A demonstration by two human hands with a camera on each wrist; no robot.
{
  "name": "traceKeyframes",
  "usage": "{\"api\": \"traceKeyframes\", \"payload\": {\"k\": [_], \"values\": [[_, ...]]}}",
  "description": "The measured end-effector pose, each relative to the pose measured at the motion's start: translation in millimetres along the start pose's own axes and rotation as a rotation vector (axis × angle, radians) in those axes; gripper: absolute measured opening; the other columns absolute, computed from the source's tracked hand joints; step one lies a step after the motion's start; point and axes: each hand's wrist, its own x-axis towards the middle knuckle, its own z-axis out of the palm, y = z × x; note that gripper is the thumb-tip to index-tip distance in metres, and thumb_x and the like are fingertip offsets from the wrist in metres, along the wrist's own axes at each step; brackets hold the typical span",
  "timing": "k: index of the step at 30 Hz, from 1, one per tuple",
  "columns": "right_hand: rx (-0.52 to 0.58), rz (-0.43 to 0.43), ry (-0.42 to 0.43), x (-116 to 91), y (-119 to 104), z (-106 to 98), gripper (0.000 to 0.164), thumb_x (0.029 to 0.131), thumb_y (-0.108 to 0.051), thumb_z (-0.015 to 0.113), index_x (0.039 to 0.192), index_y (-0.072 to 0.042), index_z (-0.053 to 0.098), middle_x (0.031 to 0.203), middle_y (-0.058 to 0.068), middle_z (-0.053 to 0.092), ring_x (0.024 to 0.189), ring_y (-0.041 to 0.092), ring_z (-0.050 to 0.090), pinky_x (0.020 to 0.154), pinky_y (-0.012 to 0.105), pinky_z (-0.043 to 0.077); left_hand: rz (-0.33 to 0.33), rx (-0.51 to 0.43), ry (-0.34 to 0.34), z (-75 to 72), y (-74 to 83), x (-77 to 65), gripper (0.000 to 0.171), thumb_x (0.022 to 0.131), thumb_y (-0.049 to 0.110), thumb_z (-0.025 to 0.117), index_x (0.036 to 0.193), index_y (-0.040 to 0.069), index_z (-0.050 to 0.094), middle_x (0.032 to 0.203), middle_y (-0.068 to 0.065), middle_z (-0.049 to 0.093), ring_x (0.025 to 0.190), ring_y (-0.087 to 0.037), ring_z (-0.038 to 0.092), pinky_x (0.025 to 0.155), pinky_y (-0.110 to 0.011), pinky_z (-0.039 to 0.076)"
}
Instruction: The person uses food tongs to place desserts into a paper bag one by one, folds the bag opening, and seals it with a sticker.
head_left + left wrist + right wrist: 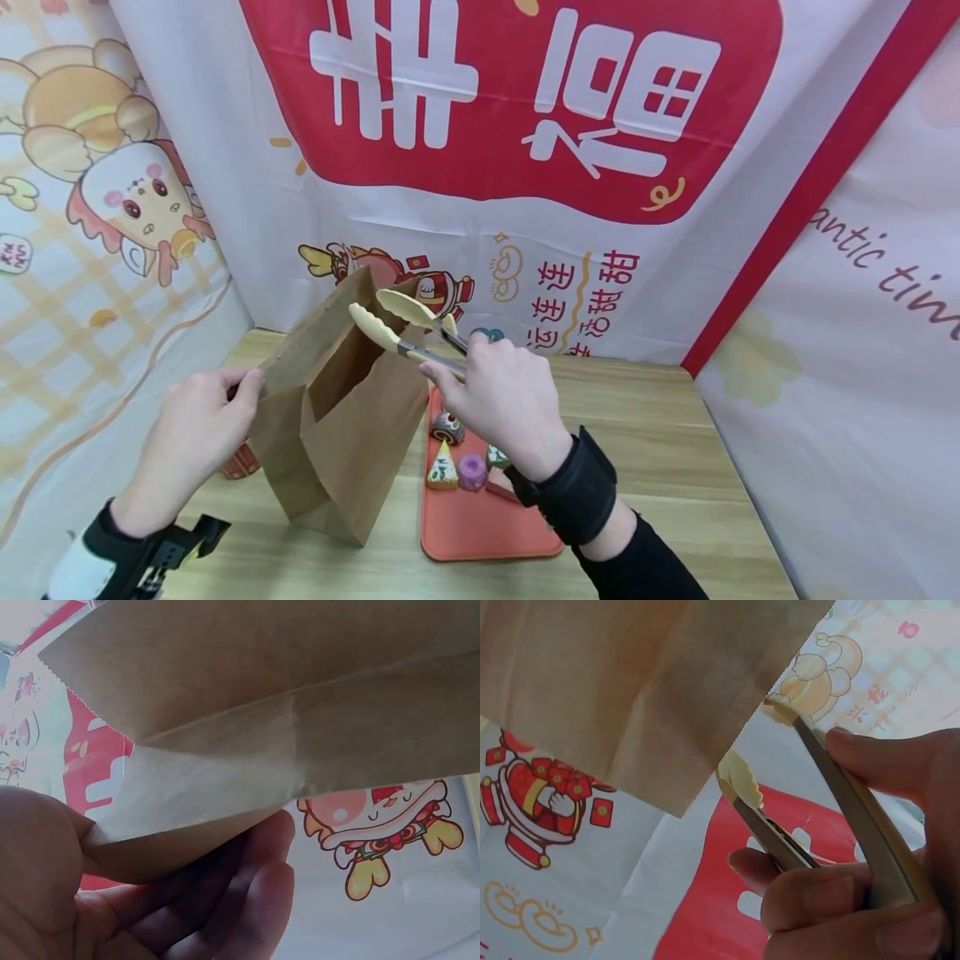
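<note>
A brown paper bag (367, 442) stands tilted on the table with its mouth open. My left hand (187, 425) pinches the bag's left upper edge between thumb and fingers. In the left wrist view, the bag's paper (217, 780) passes between thumb and fingers. My right hand (510, 400) grips metal tongs with cream tips (375, 328), held over the bag's mouth. In the right wrist view, the tongs' arms (847, 799) are spread, and no item shows between the tips. The bag's inside bottom is hidden.
An orange-red tray (487, 533) lies right of the bag, partly under my right forearm. On it are several small pastries, among them a cake wedge (442, 471) and a purple ring (472, 472). A reddish item (242, 463) is partly hidden behind the bag. Printed cloths (480, 250) surround the table.
</note>
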Motion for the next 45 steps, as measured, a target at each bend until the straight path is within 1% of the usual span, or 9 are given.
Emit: {"api": "traceKeyframes", "payload": {"k": [6,8,11,14,19,26,32,38,45], "values": [[0.131,0.130,-0.134,-10,11,1,0.068,0.087,-0.076,0.046,0.090,-0.010,0.058,0.059,0.000,0.048,0.049,0.015,0.047,0.043,0.033,0.038,0.019,0.006,-0.091,-1.9,3.7,-1.1,0.047,0.105,0.030,0.040,0.061,0.013,0.043,0.050,0.002,0.036,0.043,-0.018,0.039,0.045,-0.032,0.030],[0.178,0.199,-0.146,-19,24,2,0.072,0.086,-0.079,0.042,0.092,-0.010,0.059,0.061,0.001,0.050,0.051,0.016,0.049,0.045,0.034,0.040,0.017,0.008,-0.119,-3.4,6.6,-1.4,0.047,0.105,0.031,0.040,0.062,0.013,0.044,0.050,0.002,0.036,0.043,-0.018,0.039,0.046,-0.032,0.030],[0.244,0.309,-0.161,-37,47,4,0.079,0.084,-0.082,0.040,0.104,-0.009,0.062,0.066,0.003,0.054,0.056,0.018,0.051,0.050,0.035,0.041,0.028,-0.001,-0.153,-6.9,9.8,-1.4,0.043,0.105,0.031,0.043,0.072,0.009,0.059,0.052,0.002,0.038,0.044,-0.017,0.039,0.046,-0.032,0.030],[0.313,0.418,-0.201,-59,71,11,0.084,0.082,-0.084,0.041,0.111,-0.008,0.062,0.070,0.004,0.056,0.059,0.019,0.053,0.053,0.035,0.040,0.057,0.000,-0.182,-12.5,10.5,-0.1,0.037,0.104,0.030,0.047,0.081,0.007,0.066,0.054,0.002,0.039,0.045,-0.016,0.040,0.046,-0.031,0.031],[0.379,0.554,-0.272,-99,105,32,0.074,0.082,-0.081,0.046,0.088,-0.009,0.058,0.066,0.005,0.050,0.056,0.020,0.048,0.052,0.035,0.035,0.091,0.021,-0.188,-16.6,7.1,4.7,0.036,0.104,0.031,0.047,0.085,0.008,0.066,0.054,0.001,0.038,0.045,-0.017,0.039,0.046,-0.032,0.030],[0.274,0.683,-0.354,-154,130,67,0.079,0.076,-0.085,0.049,0.089,-0.008,0.057,0.065,0.004,0.045,0.056,0.019,0.045,0.050,0.033,0.031,0.101,0.009,-0.193,-15.7,5.3,7.8,0.037,0.105,0.031,0.045,0.088,0.006,0.067,0.052,0.002,0.035,0.043,-0.017,0.038,0.045,-0.032,0.029],[0.098,0.635,-0.411,-193,128,89,0.098,0.068,-0.091,0.049,0.101,0.000,0.062,0.065,0.004,0.047,0.054,0.019,0.045,0.044,0.035,0.033,0.130,0.003,-0.204,-10.2,3.1,11.4,0.034,0.103,0.029,0.051,0.078,0.010,0.064,0.051,0.004,0.035,0.043,-0.015,0.036,0.044,-0.030,0.028],[-0.005,0.546,-0.475,-214,125,105,0.087,0.068,-0.089,0.051,0.086,-0.004,0.057,0.058,0.002,0.043,0.047,0.017,0.041,0.042,0.034,0.031,0.178,0.021,-0.201,-9.8,-0.3,17.1,0.037,0.100,0.025,0.058,0.065,0.015,0.053,0.051,0.005,0.036,0.043,-0.014,0.036,0.044,-0.030,0.028],[-0.048,0.488,-0.439,-221,129,113,0.085,0.070,-0.087,0.054,0.086,-0.004,0.056,0.060,0.001,0.044,0.047,0.017,0.043,0.040,0.038,0.036,0.209,0.022,-0.162,-10.5,-2.7,21.0,0.041,0.098,0.024,0.062,0.061,0.016,0.047,0.051,0.007,0.034,0.042,-0.011,0.033,0.043,-0.028,0.025]]}}
